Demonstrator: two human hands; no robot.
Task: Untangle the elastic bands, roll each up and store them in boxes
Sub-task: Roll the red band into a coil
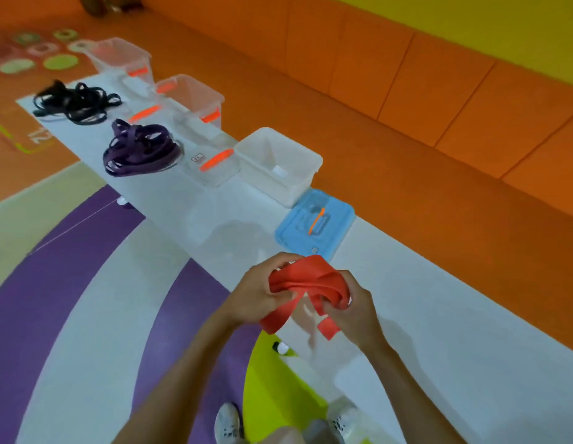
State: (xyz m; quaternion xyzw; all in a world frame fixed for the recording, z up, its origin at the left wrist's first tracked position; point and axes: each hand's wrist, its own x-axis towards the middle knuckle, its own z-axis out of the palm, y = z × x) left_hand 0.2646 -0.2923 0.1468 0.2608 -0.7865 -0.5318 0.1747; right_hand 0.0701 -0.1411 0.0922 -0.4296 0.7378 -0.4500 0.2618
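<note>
A wide red elastic band (306, 285) is bunched between both hands above the white table (438, 315). My left hand (256, 291) grips its left side, and my right hand (352, 310) grips its right side; two loose ends hang down between them. A tangle of purple bands (139, 150) lies further along the table, and a tangle of black bands (73, 102) lies at the far end. An open white box (278, 165) stands beyond my hands, with its blue lid (315, 224) lying next to it.
Two clear boxes (195, 97) (121, 57) with orange clips stand at the far end, with clear lids (211, 161) lying flat by them. An orange padded bench (438, 107) runs along the table's right side. My shoes (229, 423) show on the coloured floor.
</note>
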